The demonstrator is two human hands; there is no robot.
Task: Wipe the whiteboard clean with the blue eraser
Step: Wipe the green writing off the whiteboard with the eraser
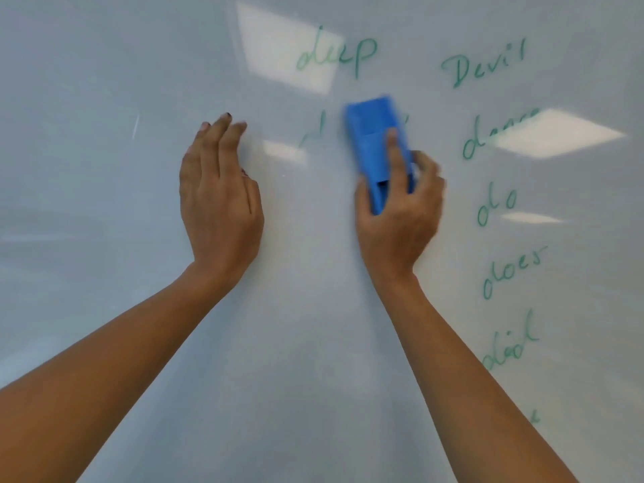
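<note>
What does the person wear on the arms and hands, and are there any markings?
Nothing worn shows: no sleeve, watch, bracelet or glove anywhere up to the frame edge. The left hand has at least one dark-painted nail; no ring shows. The right hand is too blurred to judge its nails.
</note>
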